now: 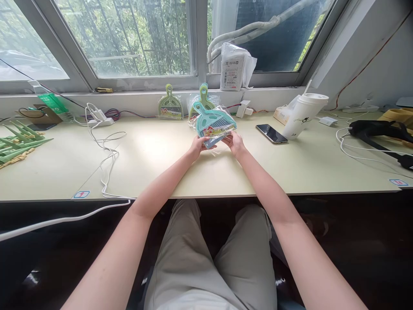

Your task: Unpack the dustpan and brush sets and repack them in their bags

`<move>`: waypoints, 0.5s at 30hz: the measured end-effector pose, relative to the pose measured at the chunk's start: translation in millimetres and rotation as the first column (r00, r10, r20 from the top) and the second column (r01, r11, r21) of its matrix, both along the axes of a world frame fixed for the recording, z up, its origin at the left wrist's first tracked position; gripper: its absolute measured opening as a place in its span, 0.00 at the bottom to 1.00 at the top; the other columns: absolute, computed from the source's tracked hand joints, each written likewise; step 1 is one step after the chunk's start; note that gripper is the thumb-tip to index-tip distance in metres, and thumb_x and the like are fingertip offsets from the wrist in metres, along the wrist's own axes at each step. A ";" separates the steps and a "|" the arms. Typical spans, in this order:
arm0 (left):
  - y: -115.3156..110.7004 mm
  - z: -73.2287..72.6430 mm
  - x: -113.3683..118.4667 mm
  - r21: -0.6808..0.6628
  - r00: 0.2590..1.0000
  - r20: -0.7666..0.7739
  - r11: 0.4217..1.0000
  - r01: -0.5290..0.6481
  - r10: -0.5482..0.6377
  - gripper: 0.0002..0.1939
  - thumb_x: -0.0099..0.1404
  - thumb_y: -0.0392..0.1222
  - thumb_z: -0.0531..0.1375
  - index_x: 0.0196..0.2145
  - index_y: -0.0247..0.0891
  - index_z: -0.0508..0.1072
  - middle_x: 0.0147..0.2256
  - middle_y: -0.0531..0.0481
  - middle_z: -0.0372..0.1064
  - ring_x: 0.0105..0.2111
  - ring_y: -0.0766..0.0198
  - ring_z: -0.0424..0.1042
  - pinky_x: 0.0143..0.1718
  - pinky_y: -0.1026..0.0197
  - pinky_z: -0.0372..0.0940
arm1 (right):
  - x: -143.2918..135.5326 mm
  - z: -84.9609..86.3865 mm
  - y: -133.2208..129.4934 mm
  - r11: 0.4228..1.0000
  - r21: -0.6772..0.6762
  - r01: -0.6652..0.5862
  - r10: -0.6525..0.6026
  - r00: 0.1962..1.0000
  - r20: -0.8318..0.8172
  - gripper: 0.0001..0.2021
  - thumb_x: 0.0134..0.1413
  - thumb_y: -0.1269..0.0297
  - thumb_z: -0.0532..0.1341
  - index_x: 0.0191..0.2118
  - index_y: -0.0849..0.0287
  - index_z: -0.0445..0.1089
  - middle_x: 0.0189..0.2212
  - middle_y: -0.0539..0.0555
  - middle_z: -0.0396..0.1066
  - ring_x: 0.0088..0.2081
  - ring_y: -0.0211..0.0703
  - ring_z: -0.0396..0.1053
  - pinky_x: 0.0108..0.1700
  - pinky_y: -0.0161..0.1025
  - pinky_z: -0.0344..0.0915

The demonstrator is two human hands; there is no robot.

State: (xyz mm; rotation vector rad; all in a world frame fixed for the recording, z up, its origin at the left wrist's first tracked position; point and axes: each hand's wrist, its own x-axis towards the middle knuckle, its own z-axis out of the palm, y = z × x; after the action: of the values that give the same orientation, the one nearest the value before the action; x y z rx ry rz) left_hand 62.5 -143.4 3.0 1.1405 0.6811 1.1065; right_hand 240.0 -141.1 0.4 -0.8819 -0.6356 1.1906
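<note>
A blue-green mini dustpan and brush set (214, 122) in clear wrap is held up over the desk, tilted, with its handle toward the upper left. My left hand (199, 146) grips its lower left corner, and my right hand (235, 143) grips its right edge. Some fingers of both hands are hidden behind it. Just behind stands a green wrapped dustpan set (204, 92), partly covered by the one I hold. Another green dustpan set (170, 103) leans against the wall below the window, to the left.
On the right of the desk (155, 172) are a phone (271, 133), a white cup with a straw (303, 116) and a black strap (380, 133). White cables (109, 159) and woven green leaves (19, 142) lie left. A tissue pack (232, 71) stands on the sill.
</note>
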 end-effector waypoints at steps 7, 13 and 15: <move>-3.8 1.6 1.0 0.026 0.995 -0.085 0.999 0.046 -0.044 0.28 0.54 0.40 0.64 0.53 0.33 0.68 0.42 0.40 0.77 0.29 0.57 0.78 0.36 0.53 0.75 | 0.5 5.6 -9.2 0.997 -0.049 0.060 -0.060 0.998 -0.006 0.08 0.66 0.66 0.54 0.35 0.58 0.68 0.28 0.49 0.75 0.30 0.35 0.75 0.40 0.35 0.77; -9.6 4.4 2.1 0.046 0.994 -0.095 0.997 0.061 -0.056 0.27 0.55 0.40 0.64 0.53 0.34 0.69 0.44 0.39 0.76 0.31 0.57 0.78 0.36 0.54 0.75 | 1.9 6.6 -11.3 0.993 -0.071 0.092 -0.092 0.996 0.014 0.11 0.67 0.63 0.56 0.32 0.58 0.68 0.26 0.48 0.74 0.28 0.34 0.74 0.37 0.34 0.77; -10.3 4.7 2.4 0.054 0.994 -0.088 0.996 0.065 -0.060 0.27 0.56 0.43 0.65 0.53 0.33 0.69 0.44 0.39 0.76 0.32 0.57 0.78 0.36 0.54 0.76 | 2.3 6.5 -11.5 0.993 -0.065 0.094 -0.094 0.996 0.011 0.11 0.66 0.62 0.56 0.32 0.58 0.69 0.25 0.48 0.74 0.27 0.34 0.73 0.38 0.34 0.77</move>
State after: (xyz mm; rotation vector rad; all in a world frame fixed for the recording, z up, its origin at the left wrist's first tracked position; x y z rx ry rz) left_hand 64.8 -153.7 7.7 1.2564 0.6796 1.0340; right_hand 242.3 -152.7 6.9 -0.9622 -0.5577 1.1288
